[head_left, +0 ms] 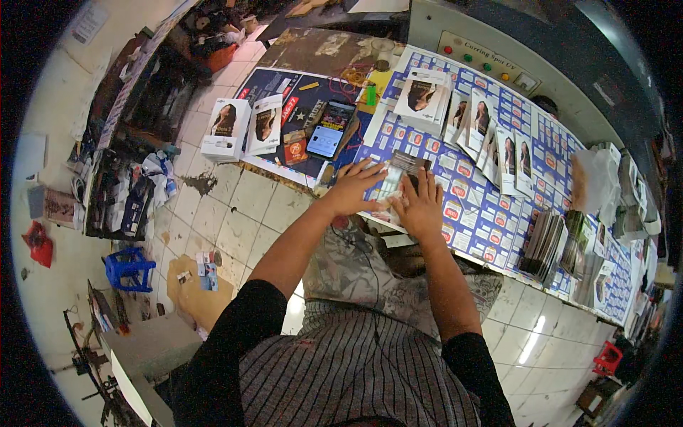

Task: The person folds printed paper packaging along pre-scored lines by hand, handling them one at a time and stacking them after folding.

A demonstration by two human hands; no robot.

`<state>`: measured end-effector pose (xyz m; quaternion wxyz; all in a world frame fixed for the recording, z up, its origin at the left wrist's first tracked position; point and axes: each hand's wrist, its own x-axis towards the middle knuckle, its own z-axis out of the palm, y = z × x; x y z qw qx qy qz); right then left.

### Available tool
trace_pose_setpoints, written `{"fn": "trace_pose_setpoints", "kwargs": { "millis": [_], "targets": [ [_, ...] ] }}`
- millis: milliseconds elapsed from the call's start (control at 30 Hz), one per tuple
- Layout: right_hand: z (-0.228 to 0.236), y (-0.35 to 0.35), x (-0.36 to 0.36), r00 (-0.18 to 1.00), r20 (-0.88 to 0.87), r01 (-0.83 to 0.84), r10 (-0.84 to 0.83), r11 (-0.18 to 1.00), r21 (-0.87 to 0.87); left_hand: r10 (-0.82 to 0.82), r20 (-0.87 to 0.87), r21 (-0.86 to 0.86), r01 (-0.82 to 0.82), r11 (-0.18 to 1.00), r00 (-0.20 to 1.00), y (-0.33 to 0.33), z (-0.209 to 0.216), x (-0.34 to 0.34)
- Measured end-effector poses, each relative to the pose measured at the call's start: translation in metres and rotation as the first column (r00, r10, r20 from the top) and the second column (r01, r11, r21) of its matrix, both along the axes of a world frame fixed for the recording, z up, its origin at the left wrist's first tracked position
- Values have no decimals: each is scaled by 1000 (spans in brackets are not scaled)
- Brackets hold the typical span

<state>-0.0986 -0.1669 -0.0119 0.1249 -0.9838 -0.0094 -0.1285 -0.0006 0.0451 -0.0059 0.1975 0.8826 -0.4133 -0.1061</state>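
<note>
Striped shirt nearest. Left hand and right hand press, fingers extended, on printed card at blue-patterned tabletop's front edge. Probably flattening; next move calls for even pressure.

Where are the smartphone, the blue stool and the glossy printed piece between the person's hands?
Smartphone [331,130]: head view, middle of its lit screen.
Blue stool [129,269]: head view, middle of its body.
Glossy printed piece [407,165]: head view, its upper part, beyond the fingers.
</note>
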Motion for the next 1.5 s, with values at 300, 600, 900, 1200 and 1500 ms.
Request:
{"fn": "trace_pose_setpoints", "kwargs": {
  "millis": [300,600,900,1200,1500],
  "targets": [
    [-3,-8,-1,998,56,2,-14,977,212,-31,45,26,30,999,999,0,-2,2],
    [3,-57,-20,935,162,285,-314,941,179,-52,25,95,50,994,998,1,-10,2],
    [1,-100,-23,943,-36,333,-332,925,185,-116,49,196,104,975,992,-4,-1,9],
    [13,-19,1,992,-57,-103,111,986,135,-138,28,206,130,970,990,-9,12,5],
    [6,-20,4,989,-117,-82,89,995,58,-151,17,208,144,968,988,-5,11,6]
  ]
}}
